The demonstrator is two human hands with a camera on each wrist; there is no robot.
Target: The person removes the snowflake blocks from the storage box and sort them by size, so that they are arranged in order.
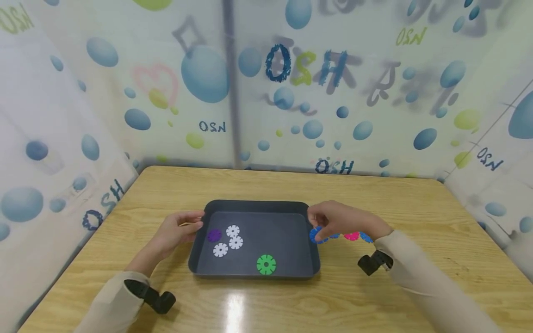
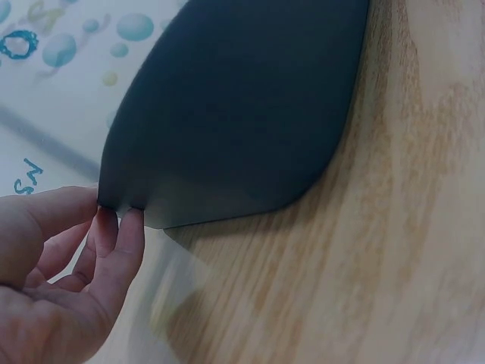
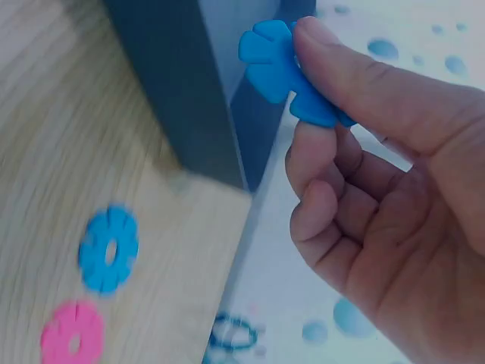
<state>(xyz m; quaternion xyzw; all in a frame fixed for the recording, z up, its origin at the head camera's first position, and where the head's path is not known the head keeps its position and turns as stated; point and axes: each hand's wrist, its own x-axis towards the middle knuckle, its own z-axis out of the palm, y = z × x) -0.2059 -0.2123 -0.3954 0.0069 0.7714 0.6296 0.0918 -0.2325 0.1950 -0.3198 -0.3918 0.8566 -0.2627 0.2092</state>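
A dark grey rectangular tray [image 1: 287,240] lies on the table. My left hand [image 1: 176,231] is at its left side, fingertips holding the rim; the left wrist view shows those fingers [image 2: 130,235] against the tray wall [image 2: 227,114]. Beside the tray's right wall, my right hand [image 1: 343,219] pinches a blue notched disc [image 3: 269,64] between thumb and index finger, and its other fingers are curled. Inside the tray are a purple notched disc [image 1: 214,236], three white notched discs [image 1: 220,250] and a green notched disc [image 1: 266,264].
Right of the tray, partly behind my right hand, a pink notched disc [image 1: 351,236] and blue notched discs [image 1: 366,237] lie in a row on the wooden table [image 1: 250,300]. A patterned curtain [image 1: 258,115] stands behind the table.
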